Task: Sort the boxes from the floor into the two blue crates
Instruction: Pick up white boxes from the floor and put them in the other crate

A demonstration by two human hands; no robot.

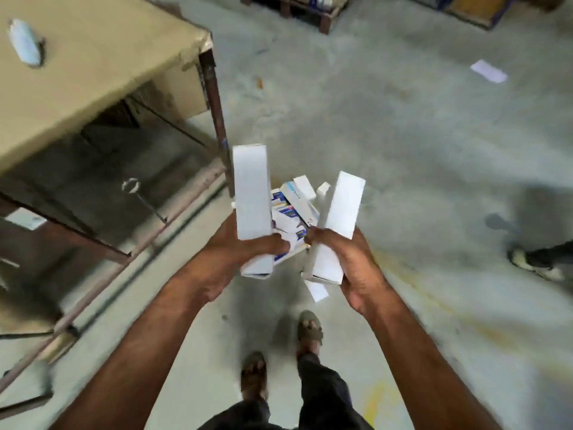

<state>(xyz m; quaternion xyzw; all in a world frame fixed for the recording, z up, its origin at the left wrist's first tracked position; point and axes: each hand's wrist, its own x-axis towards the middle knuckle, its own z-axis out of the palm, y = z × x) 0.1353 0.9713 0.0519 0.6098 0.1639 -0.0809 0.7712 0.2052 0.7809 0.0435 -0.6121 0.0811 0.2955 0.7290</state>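
Two long white boxes stand upright, the left box (252, 193) straight, the right box (338, 218) leaning slightly right, both held up off the floor; between them sits a jumble of small boxes (294, 206), white with blue print

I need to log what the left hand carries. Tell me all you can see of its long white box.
The long white box is a plain, unprinted carton, cardboard by its look, slim and rectangular. It stands nearly upright, its lower part gripped by the left hand, with small printed boxes bunched beside it. It is held above the floor.
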